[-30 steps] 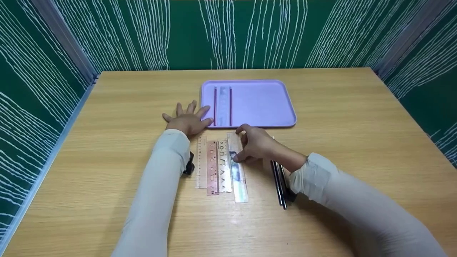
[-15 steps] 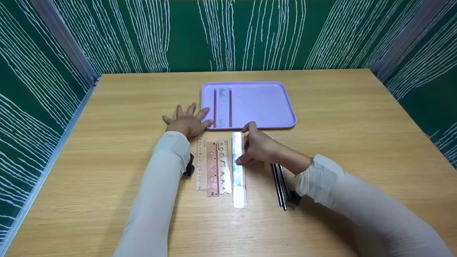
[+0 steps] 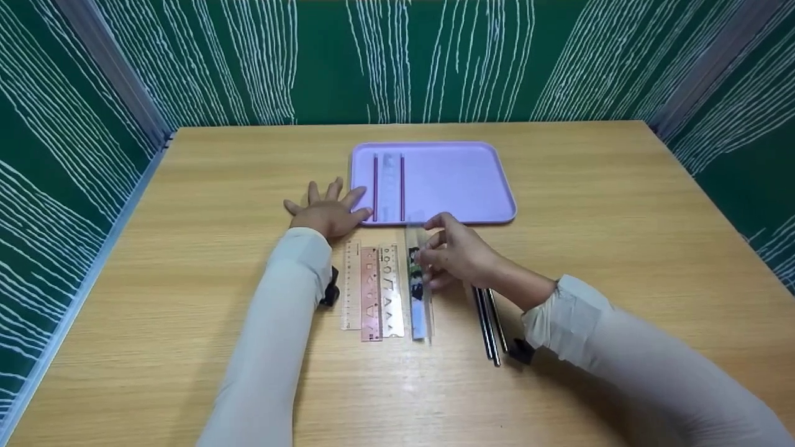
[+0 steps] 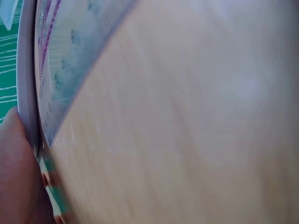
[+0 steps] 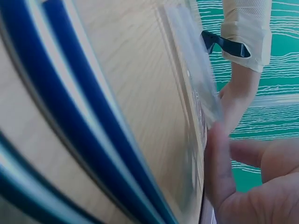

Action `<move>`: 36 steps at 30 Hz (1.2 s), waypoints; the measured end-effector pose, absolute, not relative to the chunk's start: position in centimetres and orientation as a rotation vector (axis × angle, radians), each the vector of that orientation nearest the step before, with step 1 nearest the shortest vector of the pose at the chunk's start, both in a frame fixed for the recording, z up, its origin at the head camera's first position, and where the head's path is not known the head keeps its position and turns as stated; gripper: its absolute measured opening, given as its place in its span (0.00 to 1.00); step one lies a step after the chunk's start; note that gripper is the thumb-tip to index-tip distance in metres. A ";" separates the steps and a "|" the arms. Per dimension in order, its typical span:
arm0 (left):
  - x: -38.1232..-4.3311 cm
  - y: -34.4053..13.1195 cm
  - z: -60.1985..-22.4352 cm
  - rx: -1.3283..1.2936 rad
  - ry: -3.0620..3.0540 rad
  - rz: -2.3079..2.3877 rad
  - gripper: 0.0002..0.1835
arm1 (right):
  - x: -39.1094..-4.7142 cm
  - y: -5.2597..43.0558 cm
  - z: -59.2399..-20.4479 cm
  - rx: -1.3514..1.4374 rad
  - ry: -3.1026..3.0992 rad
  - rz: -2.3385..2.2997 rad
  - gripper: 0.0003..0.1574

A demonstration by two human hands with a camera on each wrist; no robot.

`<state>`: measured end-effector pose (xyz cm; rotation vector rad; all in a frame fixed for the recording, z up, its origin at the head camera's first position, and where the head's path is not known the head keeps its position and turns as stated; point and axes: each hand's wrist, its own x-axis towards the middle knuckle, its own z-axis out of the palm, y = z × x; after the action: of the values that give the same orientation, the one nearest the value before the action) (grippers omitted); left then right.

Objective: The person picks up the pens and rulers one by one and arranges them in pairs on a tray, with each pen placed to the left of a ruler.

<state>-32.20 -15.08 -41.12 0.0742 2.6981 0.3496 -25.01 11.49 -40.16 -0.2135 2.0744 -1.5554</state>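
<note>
My right hand (image 3: 463,257) pinches a clear ruler (image 3: 418,320) between thumb and fingers, close to the tray's near edge. The ruler looks tilted off the table and catches reflections; it shows as a pale strip in the right wrist view (image 5: 194,60). To its left lie three more rulers side by side: a clear one with shape cut-outs (image 3: 391,292), a pink one (image 3: 371,298) and a plain clear one (image 3: 351,285). My left hand (image 3: 324,214) is spread flat, its thumb on the left near corner of the purple tray (image 3: 459,183).
Inside the tray a clear ruler (image 3: 389,189) lies between two dark red pencils (image 3: 375,189). Several dark, shiny pencil-like rods (image 3: 486,323) lie beside my right forearm. Green walls with white streaks stand behind and at both sides of the wooden table (image 3: 217,186).
My right hand has taken up the clear ruler from the right of the row, shifted it slightly right and tilted it. The left hand has stayed in place.
</note>
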 end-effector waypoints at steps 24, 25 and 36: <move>-32.1 -14.8 -40.9 0.073 2.693 0.345 0.38 | -30.4 11.9 -38.4 -0.110 2.236 -1.552 0.38; -32.1 -14.8 -41.0 0.069 2.692 0.345 0.38 | -30.7 11.9 -38.3 -0.102 2.241 -1.556 0.38; -32.0 -14.9 -40.9 0.065 2.686 0.335 0.38 | -33.4 11.5 -38.2 -0.030 2.280 -1.559 0.34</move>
<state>-32.05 -14.86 -40.90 0.0650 2.6865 0.3348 -33.41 11.54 -38.21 -0.0302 2.2804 -1.5589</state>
